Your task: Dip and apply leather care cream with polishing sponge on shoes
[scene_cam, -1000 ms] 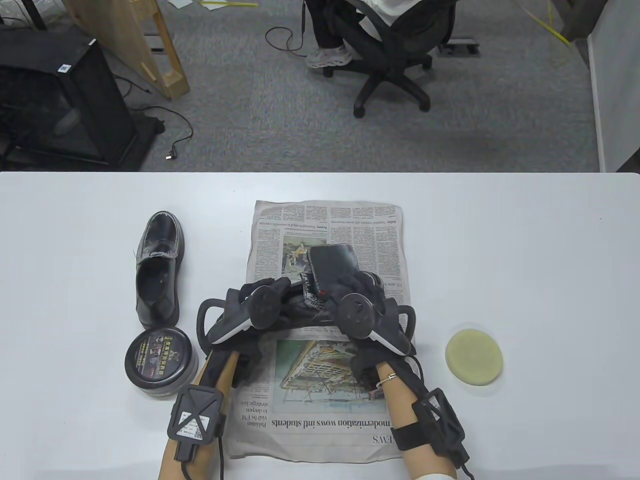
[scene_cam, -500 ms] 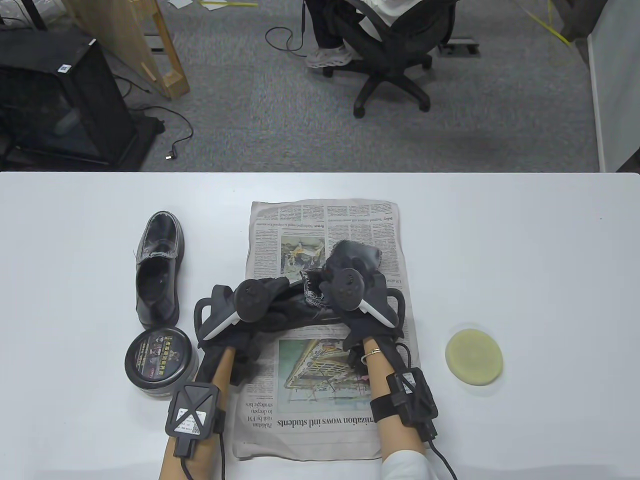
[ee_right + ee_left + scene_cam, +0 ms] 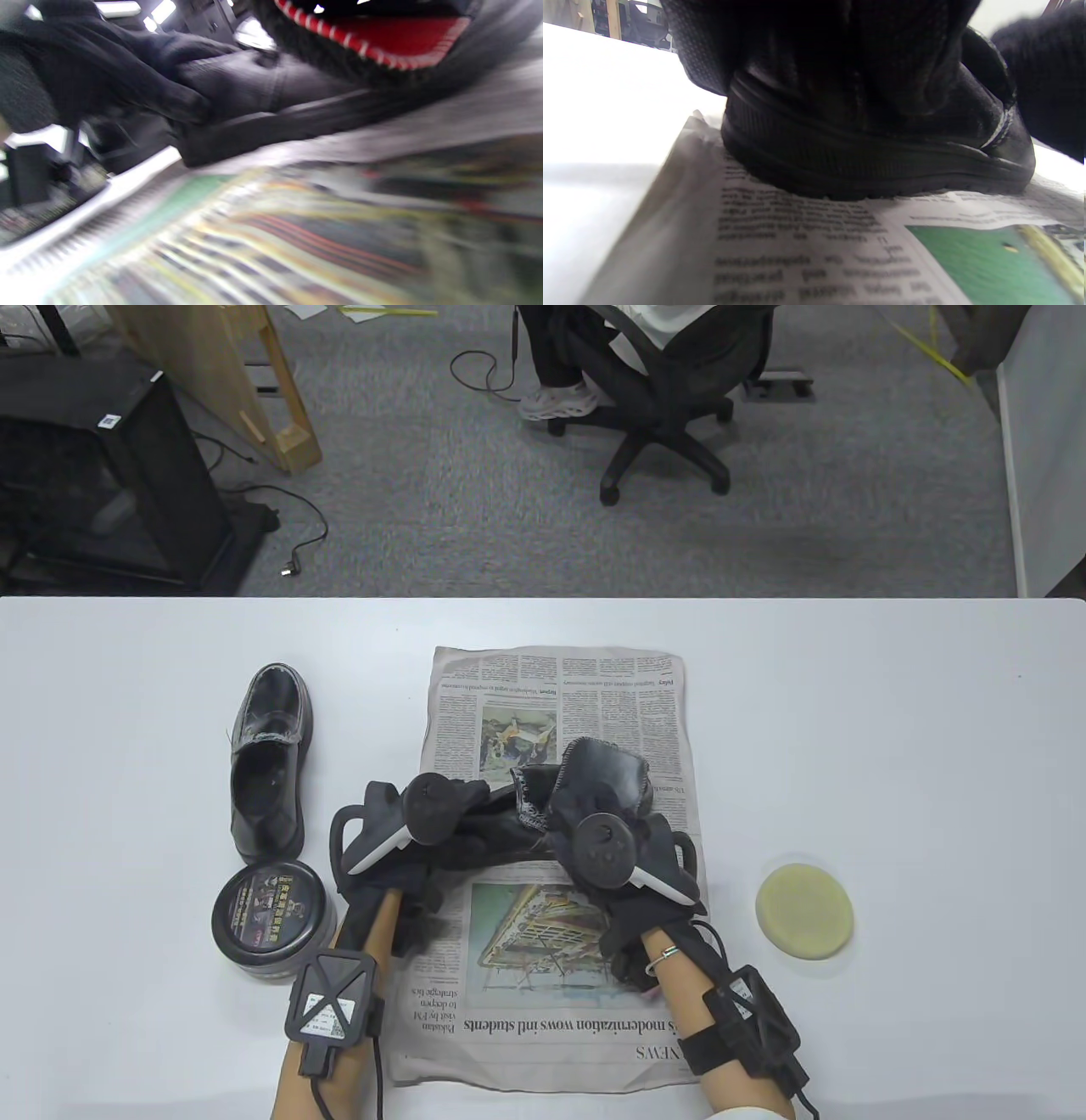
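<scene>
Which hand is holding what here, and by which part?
The left hand grips the heel end of the shoe on the newspaper; the right hand holds a dark cloth by its near end, over the shoe.

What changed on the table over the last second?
The right hand with the black cloth swung up over the shoe on the newspaper, then came back toward the near right. The newspaper shifted slightly. The left hand kept holding the shoe. Second shoe, cream tin and sponge stayed put.
</scene>
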